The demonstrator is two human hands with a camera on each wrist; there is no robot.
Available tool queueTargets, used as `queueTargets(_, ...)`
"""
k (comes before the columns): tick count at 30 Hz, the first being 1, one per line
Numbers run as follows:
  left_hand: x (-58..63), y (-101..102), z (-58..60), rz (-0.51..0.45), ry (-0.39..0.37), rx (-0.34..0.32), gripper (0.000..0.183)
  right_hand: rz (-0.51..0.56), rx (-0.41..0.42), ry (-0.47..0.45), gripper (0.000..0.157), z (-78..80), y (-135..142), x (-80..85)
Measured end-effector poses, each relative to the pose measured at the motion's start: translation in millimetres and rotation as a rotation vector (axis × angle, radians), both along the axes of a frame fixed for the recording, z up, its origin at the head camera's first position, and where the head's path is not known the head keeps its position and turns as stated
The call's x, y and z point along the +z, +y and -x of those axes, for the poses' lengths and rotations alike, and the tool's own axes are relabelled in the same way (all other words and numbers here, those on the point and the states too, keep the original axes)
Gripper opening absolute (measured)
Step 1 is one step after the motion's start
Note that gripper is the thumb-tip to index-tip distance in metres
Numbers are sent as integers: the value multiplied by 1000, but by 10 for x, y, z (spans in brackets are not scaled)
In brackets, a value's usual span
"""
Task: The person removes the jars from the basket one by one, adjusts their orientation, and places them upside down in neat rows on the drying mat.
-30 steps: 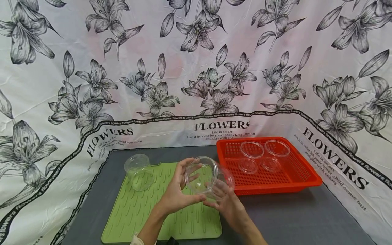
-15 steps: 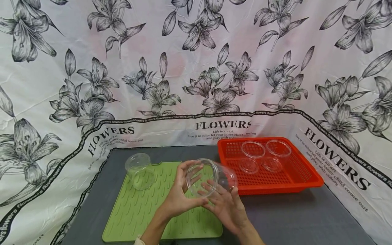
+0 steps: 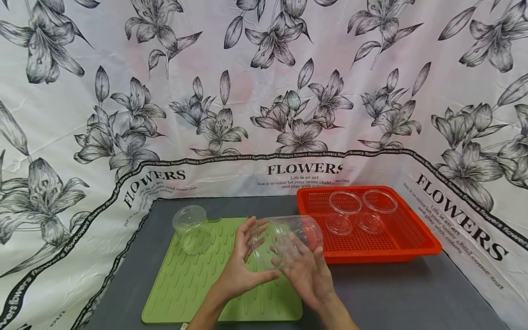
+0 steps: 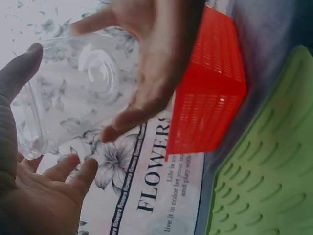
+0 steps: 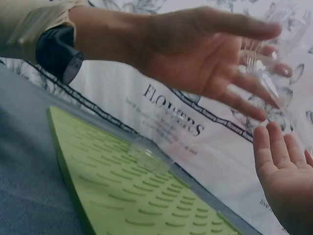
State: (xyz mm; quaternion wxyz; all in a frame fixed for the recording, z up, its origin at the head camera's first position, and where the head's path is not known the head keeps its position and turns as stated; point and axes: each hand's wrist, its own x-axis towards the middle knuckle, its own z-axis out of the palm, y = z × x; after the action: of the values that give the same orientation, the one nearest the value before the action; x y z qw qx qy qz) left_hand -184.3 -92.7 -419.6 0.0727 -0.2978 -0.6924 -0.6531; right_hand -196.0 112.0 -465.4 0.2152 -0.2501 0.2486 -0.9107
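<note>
A clear plastic cup (image 3: 303, 229) lies sideways in the air above the mat, its wide rim to the left and its base to the right. My left hand (image 3: 239, 275) holds it by the rim end, thumb below and fingers behind in the head view. In the left wrist view, the left thumb and fingers straddle the cup's rim (image 4: 34, 117). My right hand (image 3: 307, 279) is under and behind the base end, palm up, its fingers extended and seen through the clear wall. A second clear cup (image 3: 192, 229) stands on the back left of the green ridged mat (image 3: 185, 293).
At the back right, a red perforated basket (image 3: 383, 252) holds two more clear cups, one on the left (image 3: 339, 224) and one beside it (image 3: 373, 222). The grey tabletop (image 3: 396, 298) ends at a flower-printed curtain (image 3: 231, 178).
The held cup has turned, so its rim opening faces more to the left and its side shows more. My right fingers have straightened from their earlier hold around it.
</note>
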Motion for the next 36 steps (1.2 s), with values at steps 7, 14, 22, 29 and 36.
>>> queueTargets(7,-83,-83,-41,169,-43,112,118,-24,-71,-36,76,15,-14,109)
queueTargets(14,-149,-238,-55,303,-113,123,124,-73,-137,19,68,64,9,169)
queueTargets(22,-265,-552,-151,504,-221,220,115,-151,-261,11,64,90,39,256)
queueTargets(29,-480,-826,-270,774,-176,345,92,-168,-277,47,59,141,76,310)
queueTargets(36,-634,-1029,-413,932,-330,459,84,-262,-300,75,60,170,102,370)
